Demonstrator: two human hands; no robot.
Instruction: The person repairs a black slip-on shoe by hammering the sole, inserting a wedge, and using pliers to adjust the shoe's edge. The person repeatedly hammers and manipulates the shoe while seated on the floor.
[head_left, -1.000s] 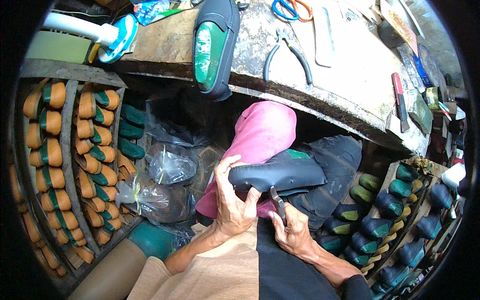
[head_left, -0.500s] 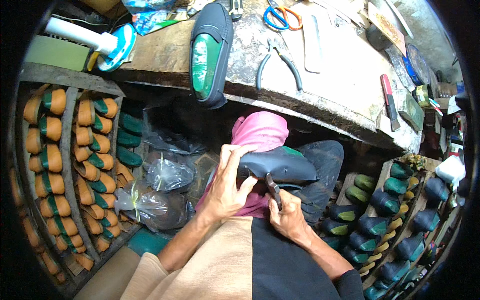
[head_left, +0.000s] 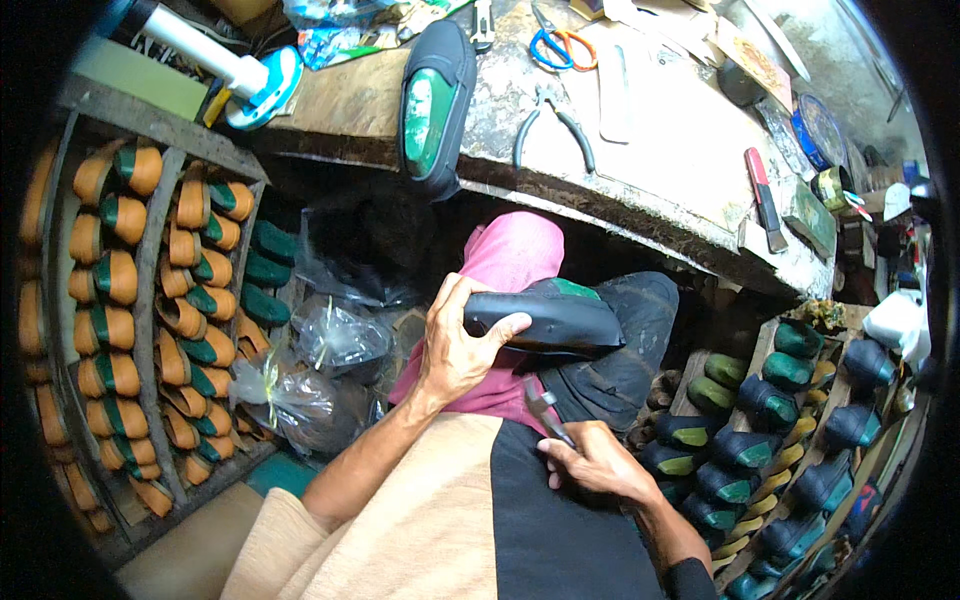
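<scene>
Black shoe (head_left: 570,324): green patch on far side, dark side wall facing wearer, lengthwise left to right. Hammer (head_left: 543,401): grey metal head, dark handle, slanted, near shoe, not touching.

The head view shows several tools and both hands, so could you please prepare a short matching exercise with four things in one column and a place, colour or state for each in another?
Column one:
1. Pliers
2. Left hand
3. Scissors
4. Right hand

Column two:
A. Gripping a metal-headed tool
B. On the bench, one handle loop blue and the other orange
C. On the bench, dark handles spread apart
D. Holding a black shoe by one end

Right pairs: 1-C, 2-D, 3-B, 4-A.
</scene>
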